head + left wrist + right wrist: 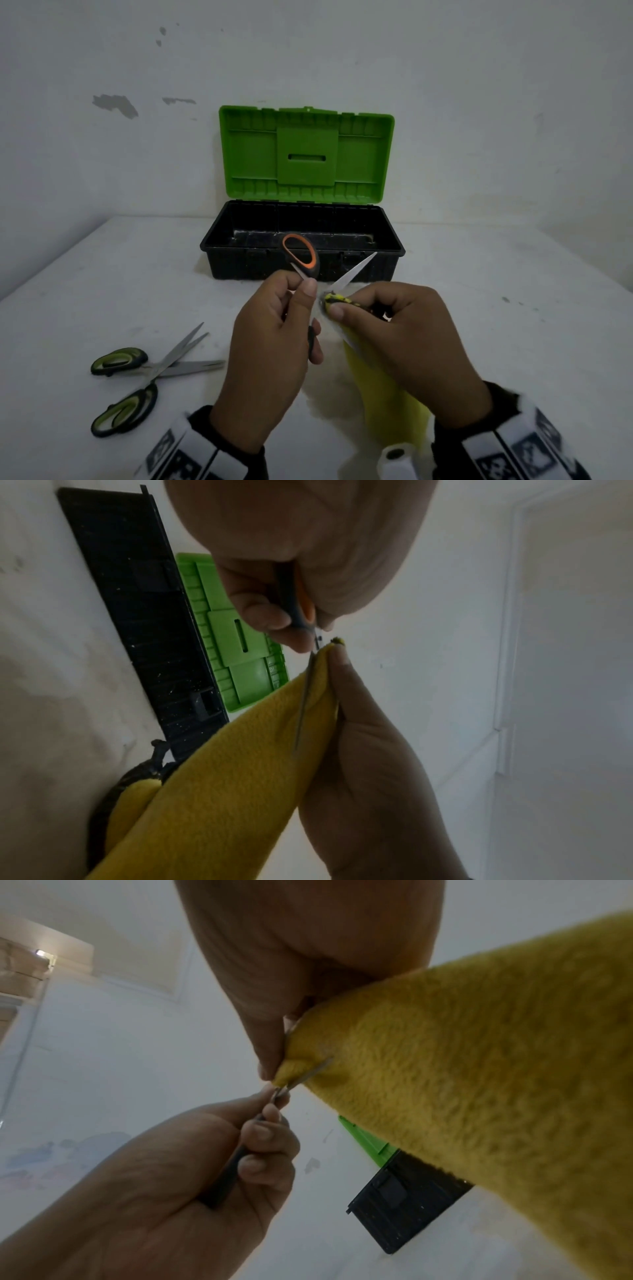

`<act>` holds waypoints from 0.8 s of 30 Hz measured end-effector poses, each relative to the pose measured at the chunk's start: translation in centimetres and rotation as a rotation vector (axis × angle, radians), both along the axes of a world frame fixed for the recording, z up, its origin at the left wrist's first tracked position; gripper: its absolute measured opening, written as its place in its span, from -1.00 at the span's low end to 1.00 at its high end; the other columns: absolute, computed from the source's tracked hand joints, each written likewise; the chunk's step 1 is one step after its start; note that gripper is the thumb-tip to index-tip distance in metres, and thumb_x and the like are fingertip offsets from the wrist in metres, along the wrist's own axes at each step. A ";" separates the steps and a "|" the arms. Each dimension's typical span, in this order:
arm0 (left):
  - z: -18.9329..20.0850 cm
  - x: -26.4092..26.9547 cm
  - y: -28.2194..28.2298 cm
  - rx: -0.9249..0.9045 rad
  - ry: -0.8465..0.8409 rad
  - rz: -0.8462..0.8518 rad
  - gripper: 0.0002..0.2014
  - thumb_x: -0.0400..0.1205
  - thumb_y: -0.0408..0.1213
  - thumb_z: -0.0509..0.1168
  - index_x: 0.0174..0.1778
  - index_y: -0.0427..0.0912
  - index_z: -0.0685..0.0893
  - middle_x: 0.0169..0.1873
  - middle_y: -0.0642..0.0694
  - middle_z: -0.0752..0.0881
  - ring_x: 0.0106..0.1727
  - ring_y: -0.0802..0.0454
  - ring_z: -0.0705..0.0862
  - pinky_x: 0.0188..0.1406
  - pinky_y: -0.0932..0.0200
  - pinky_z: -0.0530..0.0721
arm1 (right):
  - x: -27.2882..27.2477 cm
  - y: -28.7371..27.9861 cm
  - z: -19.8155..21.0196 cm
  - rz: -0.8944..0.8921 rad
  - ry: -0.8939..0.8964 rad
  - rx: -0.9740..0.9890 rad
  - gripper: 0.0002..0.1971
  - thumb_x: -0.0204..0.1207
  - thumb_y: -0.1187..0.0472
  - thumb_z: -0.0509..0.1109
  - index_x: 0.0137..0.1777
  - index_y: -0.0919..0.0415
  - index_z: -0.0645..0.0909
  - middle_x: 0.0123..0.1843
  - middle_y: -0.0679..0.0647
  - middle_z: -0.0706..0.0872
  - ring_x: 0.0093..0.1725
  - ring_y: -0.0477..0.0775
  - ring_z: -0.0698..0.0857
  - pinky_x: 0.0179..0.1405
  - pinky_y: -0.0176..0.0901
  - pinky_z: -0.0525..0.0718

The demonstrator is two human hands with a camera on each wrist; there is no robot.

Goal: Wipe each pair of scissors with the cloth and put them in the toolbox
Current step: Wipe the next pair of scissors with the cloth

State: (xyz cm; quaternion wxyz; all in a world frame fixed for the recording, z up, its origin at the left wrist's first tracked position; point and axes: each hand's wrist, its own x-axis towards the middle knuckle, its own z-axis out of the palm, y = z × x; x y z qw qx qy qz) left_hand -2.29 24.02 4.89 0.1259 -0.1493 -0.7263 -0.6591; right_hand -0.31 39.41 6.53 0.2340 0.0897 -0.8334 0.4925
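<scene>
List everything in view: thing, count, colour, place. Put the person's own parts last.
Toolbox: 1, black base, open green lid upright against the wall, far middle of the table.
Orange-handled scissors: 1 pair, black and orange handles, blades spread, held up in front of the toolbox.
Cloth: 1, yellow, wrapped round one blade, hanging down towards the table.
Green-handled scissors: 2 pairs, green and black handles, crossed on the table at the near left.
White roll: 1, white, bottom edge; cannot tell what it is.
Table: 1, white.
Wall: white, scuffed.
Left hand: grips the scissors' handle.
Right hand: pinches the cloth on the blade.
</scene>
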 end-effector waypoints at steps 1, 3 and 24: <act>0.0 0.0 0.0 -0.006 0.014 -0.002 -0.77 0.73 -0.11 0.18 -0.18 -0.09 0.63 -0.48 -0.23 0.63 -0.61 -0.06 0.61 -0.60 0.25 0.52 | 0.0 -0.2 0.0 -0.010 0.016 -0.002 -0.81 0.37 0.02 0.63 -0.39 0.04 0.79 -0.39 -0.03 0.77 -0.42 -0.06 0.66 -0.44 -0.48 0.51; -0.1 0.1 0.1 -0.032 0.043 -0.004 -0.78 0.74 -0.12 0.17 -0.15 -0.09 0.63 -0.48 -0.21 0.64 -0.60 -0.05 0.62 -0.59 0.26 0.53 | 0.0 -0.6 0.1 -0.018 0.037 0.006 -0.80 0.40 0.08 0.64 -0.40 -0.11 0.72 -0.35 -0.12 0.77 -0.39 -0.12 0.68 -0.42 -0.53 0.50; 0.0 0.3 -0.1 -0.039 0.075 -0.010 -0.77 0.73 -0.13 0.16 -0.21 -0.12 0.55 -0.51 -0.23 0.63 -0.62 -0.08 0.60 -0.61 0.27 0.51 | 0.1 -0.7 0.1 -0.016 -0.029 -0.046 -0.72 0.44 0.05 0.61 -0.46 -0.05 0.65 -0.47 -0.17 0.67 -0.47 -0.18 0.59 -0.47 -0.50 0.48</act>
